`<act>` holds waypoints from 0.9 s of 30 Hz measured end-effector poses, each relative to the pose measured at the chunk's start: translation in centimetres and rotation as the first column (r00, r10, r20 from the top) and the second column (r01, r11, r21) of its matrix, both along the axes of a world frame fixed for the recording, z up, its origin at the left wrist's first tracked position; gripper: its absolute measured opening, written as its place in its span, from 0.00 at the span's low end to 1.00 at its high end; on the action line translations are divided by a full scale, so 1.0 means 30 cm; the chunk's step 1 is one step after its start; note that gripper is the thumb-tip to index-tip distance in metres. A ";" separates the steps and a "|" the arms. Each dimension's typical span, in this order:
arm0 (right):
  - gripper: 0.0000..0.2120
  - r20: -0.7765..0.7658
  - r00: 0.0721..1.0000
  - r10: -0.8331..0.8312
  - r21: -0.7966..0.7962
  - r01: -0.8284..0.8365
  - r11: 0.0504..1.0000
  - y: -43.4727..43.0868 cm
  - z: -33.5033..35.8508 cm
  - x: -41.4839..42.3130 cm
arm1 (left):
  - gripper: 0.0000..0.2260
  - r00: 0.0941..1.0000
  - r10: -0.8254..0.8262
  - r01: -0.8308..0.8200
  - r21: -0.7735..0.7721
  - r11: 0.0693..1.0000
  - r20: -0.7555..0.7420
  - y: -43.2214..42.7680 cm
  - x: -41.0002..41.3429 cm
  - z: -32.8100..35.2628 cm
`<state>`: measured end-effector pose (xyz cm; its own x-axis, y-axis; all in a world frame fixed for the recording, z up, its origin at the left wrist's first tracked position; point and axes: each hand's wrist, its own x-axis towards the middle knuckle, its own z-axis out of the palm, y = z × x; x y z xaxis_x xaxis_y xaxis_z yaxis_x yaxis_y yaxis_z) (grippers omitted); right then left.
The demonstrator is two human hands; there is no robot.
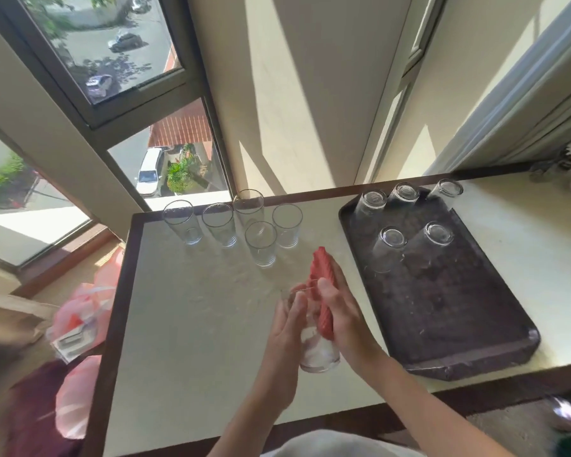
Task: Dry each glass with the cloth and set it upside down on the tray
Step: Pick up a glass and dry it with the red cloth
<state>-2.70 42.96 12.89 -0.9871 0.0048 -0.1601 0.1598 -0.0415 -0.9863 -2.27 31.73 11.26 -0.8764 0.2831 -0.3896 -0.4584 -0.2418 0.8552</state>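
Observation:
My left hand [285, 338] grips a clear glass [317, 352] above the table's middle, its base towards me. My right hand [338, 308] holds a red cloth [322, 285] pressed against the glass, and part of the cloth sticks out past my fingers. Several clear glasses [221, 224] stand upright at the table's far edge. A dark brown tray [459, 324] lies to the right, with several glasses [389, 249] upside down on its far half.
The table [185, 324] is cream with a dark wooden rim. Windows rise behind it. Pink plastic bags [80, 311] lie on the floor to the left. The tray's near half is bare.

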 end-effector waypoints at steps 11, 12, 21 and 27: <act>0.26 -0.114 0.993 -0.039 0.116 0.052 0.992 0.088 -0.007 -0.014 | 0.26 0.988 0.158 -0.157 -0.040 0.987 -0.002 0.120 -0.049 0.040; 0.25 -0.076 0.995 -0.061 0.046 0.064 0.997 0.104 0.004 -0.031 | 0.26 0.989 0.150 -0.150 -0.032 0.988 -0.009 0.129 -0.048 0.044; 0.26 -0.228 0.971 -0.075 0.179 0.117 0.977 0.121 0.001 -0.001 | 0.26 0.985 0.171 -0.170 -0.019 0.985 0.003 0.162 -0.075 0.062; 0.26 -0.115 0.987 -0.115 0.061 0.122 0.991 0.116 0.013 -0.012 | 0.33 0.993 0.113 -0.115 -0.073 0.991 -0.029 0.176 -0.073 0.078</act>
